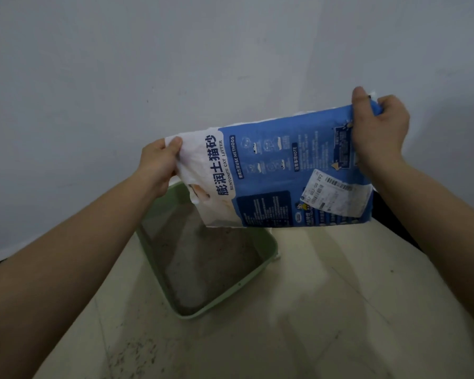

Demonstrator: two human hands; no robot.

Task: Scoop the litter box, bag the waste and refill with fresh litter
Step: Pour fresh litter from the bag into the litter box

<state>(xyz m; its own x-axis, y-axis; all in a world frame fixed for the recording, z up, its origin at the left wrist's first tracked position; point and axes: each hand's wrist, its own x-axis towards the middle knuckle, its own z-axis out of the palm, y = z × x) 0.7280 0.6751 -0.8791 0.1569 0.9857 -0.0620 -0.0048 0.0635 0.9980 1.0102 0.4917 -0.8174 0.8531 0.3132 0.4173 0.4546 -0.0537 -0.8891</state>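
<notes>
A blue and white bag of bentonite cat litter (279,170) hangs tilted in the air, its white end lower, over a pale green litter box (268,243). My left hand (158,166) pinches the bag's lower white end. My right hand (378,129) grips the raised blue end. A thin grey stream of litter (203,231) falls from the bag's low corner into the box. Grey litter (203,269) covers the box floor.
The litter box sits on a cream tiled floor (326,310) against a white wall (203,64). Scattered litter grains (137,354) lie on the tiles near the front left. A dark strip shows at the far right behind my right arm.
</notes>
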